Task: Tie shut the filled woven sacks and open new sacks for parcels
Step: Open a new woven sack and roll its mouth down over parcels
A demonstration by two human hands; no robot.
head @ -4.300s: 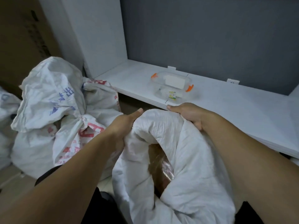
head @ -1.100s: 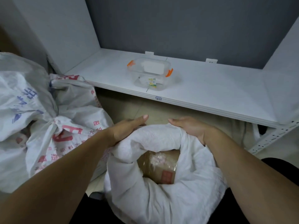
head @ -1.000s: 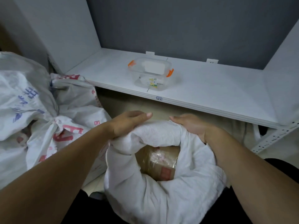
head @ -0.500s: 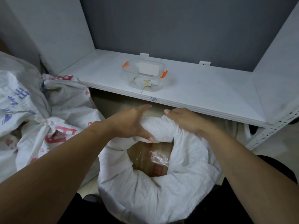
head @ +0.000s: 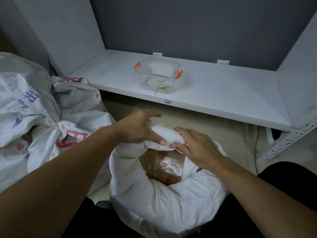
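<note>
sack: white woven sack [head: 154,200] on the floor below the shelf, coarse crinkled weave, rim rolled thick | inside: brown parcel [head: 164,166], glossy tape | hands: left hand [head: 139,129] curled round the rolled rim; right hand [head: 197,146] pinches it alongside, fingers nearly flat | room: smooth white shelf [head: 223,93], clear box [head: 157,78] with orange clips, knotted printed sacks [head: 51,117] left
</note>
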